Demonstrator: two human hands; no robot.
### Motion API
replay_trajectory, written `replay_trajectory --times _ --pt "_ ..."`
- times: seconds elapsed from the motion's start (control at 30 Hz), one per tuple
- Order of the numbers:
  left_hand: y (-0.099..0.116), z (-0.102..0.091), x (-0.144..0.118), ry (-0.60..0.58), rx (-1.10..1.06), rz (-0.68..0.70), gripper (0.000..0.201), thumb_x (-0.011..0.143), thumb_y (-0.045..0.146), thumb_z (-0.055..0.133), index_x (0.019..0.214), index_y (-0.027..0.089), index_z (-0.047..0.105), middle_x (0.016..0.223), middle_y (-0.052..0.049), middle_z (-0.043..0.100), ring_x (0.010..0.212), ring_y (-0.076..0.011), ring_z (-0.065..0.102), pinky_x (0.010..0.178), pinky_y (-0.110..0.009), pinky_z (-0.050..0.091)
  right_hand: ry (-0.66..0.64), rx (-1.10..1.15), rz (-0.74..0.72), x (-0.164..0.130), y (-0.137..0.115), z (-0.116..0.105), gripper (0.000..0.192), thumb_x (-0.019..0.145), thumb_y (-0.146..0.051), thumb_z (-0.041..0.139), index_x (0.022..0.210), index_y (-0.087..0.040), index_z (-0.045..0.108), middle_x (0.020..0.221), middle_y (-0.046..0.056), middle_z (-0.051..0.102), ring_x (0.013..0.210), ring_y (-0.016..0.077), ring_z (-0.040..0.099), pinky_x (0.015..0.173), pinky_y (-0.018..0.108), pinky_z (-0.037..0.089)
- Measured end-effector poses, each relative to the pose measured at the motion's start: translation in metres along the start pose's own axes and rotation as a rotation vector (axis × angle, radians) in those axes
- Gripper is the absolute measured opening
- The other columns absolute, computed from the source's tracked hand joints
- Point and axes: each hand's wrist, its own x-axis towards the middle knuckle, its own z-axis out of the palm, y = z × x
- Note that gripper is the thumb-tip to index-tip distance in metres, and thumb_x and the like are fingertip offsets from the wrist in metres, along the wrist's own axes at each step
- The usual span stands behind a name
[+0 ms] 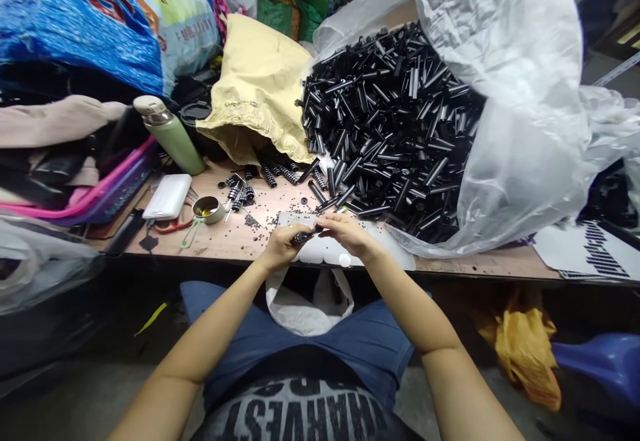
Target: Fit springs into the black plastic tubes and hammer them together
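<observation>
My left hand is closed around a dark ribbed rod, which points toward my right hand. The fingers of my right hand are pinched at the rod's far end, on a small dark piece too small to name. Both hands are over a pale sheet at the table's front edge. Just beyond them lie loose black plastic tubes, spilling from a large heap. More ribbed black rods stick out from under a yellow sack. Tiny dark bits are scattered around the sheet.
The yellow sack and a clear plastic bag flank the heap. At left are a green flask, a white box, a metal cup, red-handled scissors and a pink basket. A white bag hangs open below the edge.
</observation>
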Motion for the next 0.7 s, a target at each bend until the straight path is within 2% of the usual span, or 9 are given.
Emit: replay_trajectory --times 0.13,0.27,0.5,0.7 --pt "-0.020 0.010 -0.005 -0.030 0.056 0.006 0.018 0.078 0.021 0.060 0.094 0.022 0.070 0.095 -0.008 0.072 0.088 -0.0195 0.068 0.082 -0.029 0.050 0.053 -0.055 0.026 0.004 0.014 0.002 0.041 0.062 -0.055 0.074 0.065 -0.018 0.059 0.069 -0.002 0.058 0.070 0.0116 0.052 0.072 0.028 0.040" --pt "-0.031 0.020 -0.010 -0.060 0.082 0.004 0.020 0.076 0.017 0.058 0.092 0.022 0.069 0.093 -0.007 0.073 0.087 -0.0199 0.068 0.081 -0.029 0.049 0.089 -0.129 0.009 0.006 0.031 0.004 0.046 0.064 -0.063 0.069 0.064 -0.019 0.052 0.066 -0.004 0.053 0.069 0.0122 0.050 0.071 0.028 0.039" --pt "-0.035 0.025 -0.013 -0.108 0.104 0.020 0.026 0.072 0.011 0.056 0.092 0.023 0.068 0.092 -0.006 0.072 0.087 -0.0201 0.067 0.079 -0.029 0.049 0.090 -0.307 -0.119 0.006 0.046 0.001 0.047 0.074 -0.066 0.057 0.064 -0.021 0.047 0.063 -0.004 0.046 0.064 0.0125 0.044 0.066 0.028 0.038" --pt "-0.034 0.026 -0.012 -0.129 0.153 0.029 0.032 0.069 0.009 0.054 0.094 0.023 0.068 0.092 -0.006 0.072 0.086 -0.0196 0.067 0.078 -0.029 0.050 0.120 -0.204 -0.021 0.000 0.044 0.004 0.046 0.070 -0.064 0.063 0.065 -0.021 0.045 0.065 -0.005 0.047 0.068 0.0129 0.048 0.069 0.029 0.042"
